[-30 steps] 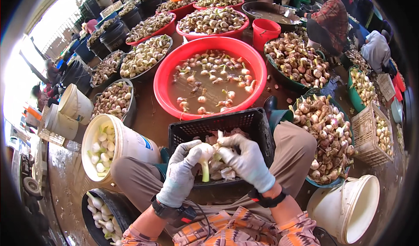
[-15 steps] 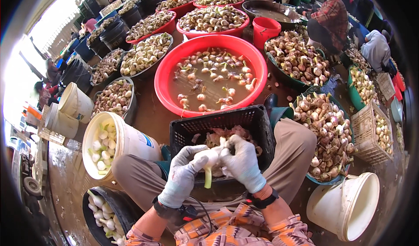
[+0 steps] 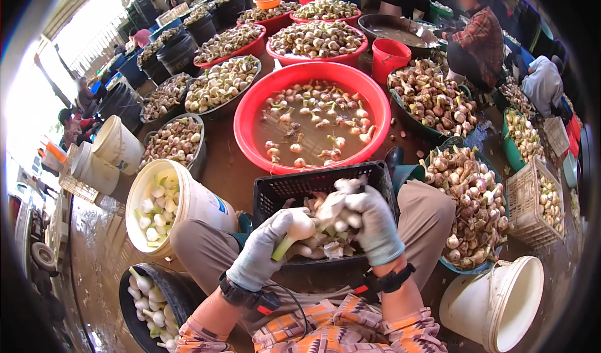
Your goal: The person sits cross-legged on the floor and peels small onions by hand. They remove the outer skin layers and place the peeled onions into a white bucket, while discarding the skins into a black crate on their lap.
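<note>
- Garlic bulb [image 3: 301, 226], pale and rounded, sits in the grip of your gloved left hand [image 3: 266, 240], its head showing at the fingertips, on the side that faces your right hand [image 3: 366, 218].
- Green stem [image 3: 283, 248] runs from the bulb back toward you and leftward, along the underside of the left grip. The long axis lies on a slant: bulb end farther off and to the right, stem end closer and to the left.
- Your left fingers are bent snugly about the bulb, with little gap around it; nothing else can be made out in that grip.
- Your right hand, gloved to match, hangs just to the right of the bulb and slightly farther from you, its fingers curled. They are blurred: how wide they stand, what they hold, if anything, and whether they touch the bulb cannot be told.
- Of the two, your left hand is nearer, in contact with the bulb.
- Below both hands, a black crate [image 3: 268, 193] holds loose skins [image 3: 330, 248].
- Beyond the grip, bulbs float in a red tub [image 3: 244, 124]; to its left, a white bucket [image 3: 213, 212] holds pale, stemmed bulbs; to its right, past your knee [image 3: 429, 204], garlic is heaped [image 3: 471, 209].
</note>
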### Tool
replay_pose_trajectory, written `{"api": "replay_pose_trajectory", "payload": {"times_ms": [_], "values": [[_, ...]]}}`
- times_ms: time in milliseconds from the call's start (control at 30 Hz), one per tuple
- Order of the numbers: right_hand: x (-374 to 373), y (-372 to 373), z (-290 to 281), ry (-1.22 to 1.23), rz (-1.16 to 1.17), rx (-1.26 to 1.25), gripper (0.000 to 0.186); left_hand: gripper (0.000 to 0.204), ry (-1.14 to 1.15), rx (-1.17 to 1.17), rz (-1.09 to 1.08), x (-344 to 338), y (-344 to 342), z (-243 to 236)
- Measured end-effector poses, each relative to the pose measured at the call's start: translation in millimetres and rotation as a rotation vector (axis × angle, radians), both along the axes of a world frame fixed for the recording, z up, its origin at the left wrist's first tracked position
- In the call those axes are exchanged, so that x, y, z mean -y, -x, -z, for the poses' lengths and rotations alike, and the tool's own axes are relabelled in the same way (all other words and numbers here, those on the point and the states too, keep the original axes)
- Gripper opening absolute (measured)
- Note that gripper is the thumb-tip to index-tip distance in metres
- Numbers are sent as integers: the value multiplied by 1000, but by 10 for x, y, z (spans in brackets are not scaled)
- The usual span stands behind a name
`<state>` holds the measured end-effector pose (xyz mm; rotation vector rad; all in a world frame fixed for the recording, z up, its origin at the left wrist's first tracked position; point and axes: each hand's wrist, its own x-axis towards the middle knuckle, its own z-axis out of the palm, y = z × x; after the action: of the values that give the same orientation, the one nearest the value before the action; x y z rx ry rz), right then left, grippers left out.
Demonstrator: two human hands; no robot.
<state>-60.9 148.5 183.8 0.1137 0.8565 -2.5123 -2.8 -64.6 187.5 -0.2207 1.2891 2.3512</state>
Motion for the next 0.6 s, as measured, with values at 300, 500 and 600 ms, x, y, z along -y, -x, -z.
{"api": "replay_pose_trajectory", "payload": {"times_ms": [300, 500, 600], "values": [[-234, 611, 866, -1258, 164, -540, 18, 51, -35, -93, -204, 257, -254, -222], [-194, 906, 1028, -1101, 58, -328, 7, 33, 97, -392, -388, 765, -734, -929], [-274, 877, 1123, -1153, 32, -345, 9, 30, 270, -459, -652, 1139, -1182, -1139]]}}
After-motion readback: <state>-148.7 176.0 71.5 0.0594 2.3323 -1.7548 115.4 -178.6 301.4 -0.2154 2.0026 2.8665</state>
